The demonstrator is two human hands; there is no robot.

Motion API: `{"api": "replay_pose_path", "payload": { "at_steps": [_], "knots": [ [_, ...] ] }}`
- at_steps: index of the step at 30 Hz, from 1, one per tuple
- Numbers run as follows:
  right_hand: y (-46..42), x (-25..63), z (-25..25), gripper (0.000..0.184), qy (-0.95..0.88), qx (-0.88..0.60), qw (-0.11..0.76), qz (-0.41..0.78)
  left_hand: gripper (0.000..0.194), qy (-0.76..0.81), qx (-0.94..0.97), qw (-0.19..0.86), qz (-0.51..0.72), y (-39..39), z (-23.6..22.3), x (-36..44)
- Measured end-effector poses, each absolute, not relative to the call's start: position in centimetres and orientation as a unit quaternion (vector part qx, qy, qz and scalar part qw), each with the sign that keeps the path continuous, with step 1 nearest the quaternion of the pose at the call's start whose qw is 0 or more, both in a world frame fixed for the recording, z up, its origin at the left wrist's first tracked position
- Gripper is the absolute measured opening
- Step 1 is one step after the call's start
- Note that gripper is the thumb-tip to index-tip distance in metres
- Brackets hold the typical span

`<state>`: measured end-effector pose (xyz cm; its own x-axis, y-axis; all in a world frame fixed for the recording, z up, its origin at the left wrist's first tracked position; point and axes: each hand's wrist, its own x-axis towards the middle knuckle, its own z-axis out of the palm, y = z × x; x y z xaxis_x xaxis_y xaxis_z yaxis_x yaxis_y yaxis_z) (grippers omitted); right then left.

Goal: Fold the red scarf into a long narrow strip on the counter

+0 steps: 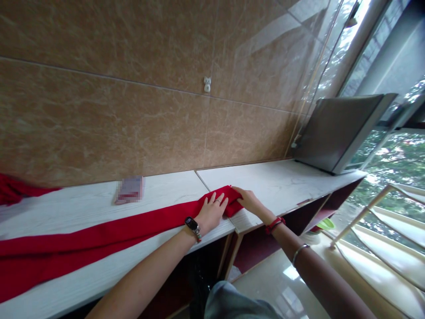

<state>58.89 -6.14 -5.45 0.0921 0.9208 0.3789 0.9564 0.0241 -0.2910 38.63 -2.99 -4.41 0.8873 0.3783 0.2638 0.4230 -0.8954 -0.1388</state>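
Observation:
A long red scarf (133,226) runs along the white countertop from the left edge, its right end folded over into a thick bundle. My left hand (212,212) lies on top of this bundle, fingers spread and flat, pressing the cloth. At the bundle's right edge, my right hand (247,200) has its thumb and fingers closed on the folded cloth. The fingertips of that hand are partly hidden by the fabric.
The white countertop (166,189) has a front edge above open shelves. A blurred small packet (129,189) lies near the wall. More bunched red cloth (16,190) is at far left. A grey fridge-like box (338,130) stands at the right end; a cream rack (381,221) stands nearby.

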Motion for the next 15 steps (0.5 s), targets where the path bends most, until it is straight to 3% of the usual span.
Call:
{"api": "replay_pose_path", "payload": {
  "at_steps": [7,15],
  "knots": [
    [-6.8,58.1,-4.8,0.072,-0.687,-0.667,0.287,-0.037,0.036,-0.171,-0.964,0.132,-0.152,-2.1,-2.4,38.7],
    [-8.8,57.6,-5.2,0.065,-0.761,-0.588,0.237,-0.138,0.039,-0.182,-0.956,0.154,-0.169,-3.2,-1.6,37.8]
  ]
}}
